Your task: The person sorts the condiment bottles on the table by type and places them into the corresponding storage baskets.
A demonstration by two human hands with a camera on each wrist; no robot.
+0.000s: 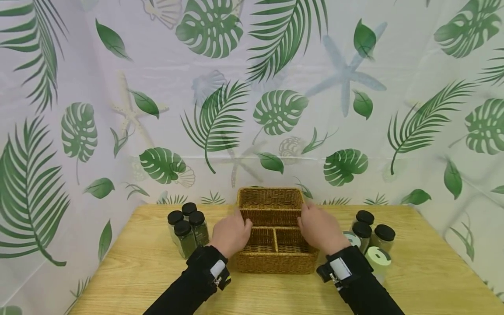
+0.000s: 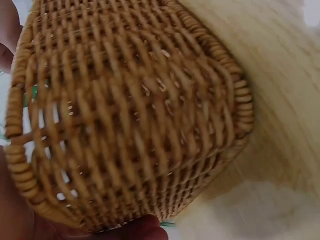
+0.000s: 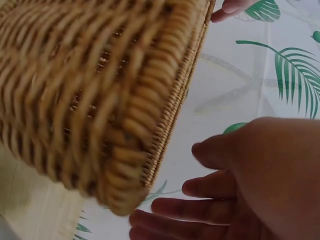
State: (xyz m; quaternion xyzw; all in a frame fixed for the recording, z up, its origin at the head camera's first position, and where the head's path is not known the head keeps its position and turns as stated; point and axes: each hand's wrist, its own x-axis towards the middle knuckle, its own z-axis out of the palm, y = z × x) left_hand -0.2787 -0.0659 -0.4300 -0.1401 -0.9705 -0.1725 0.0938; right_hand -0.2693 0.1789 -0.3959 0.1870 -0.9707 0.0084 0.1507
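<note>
A brown woven basket (image 1: pixel 275 262) stands on the table, with one long compartment at the back and two smaller ones in front. My left hand (image 1: pixel 231 234) grips its left side, thumb over the rim. In the left wrist view, fingertips (image 2: pixel 150 229) show along the edge of the wicker wall (image 2: pixel 130 115). On the opposite side is my right hand (image 1: pixel 320 225), overlapping the rim in the head view. The right wrist view shows that hand (image 3: pixel 235 192) with fingers extended and thumb apart from the wicker, fingertips close to the basket's corner (image 3: pixel 122 195).
Several black-lidded glass jars (image 1: pixel 185 238) stand together left of the basket. On the right are more jars with black lids (image 1: pixel 383 234) and pale green lids (image 1: pixel 378 256), partly behind my right wrist. A leaf-patterned sheet (image 1: pixel 252 131) hangs behind the wooden table (image 1: pixel 130 271).
</note>
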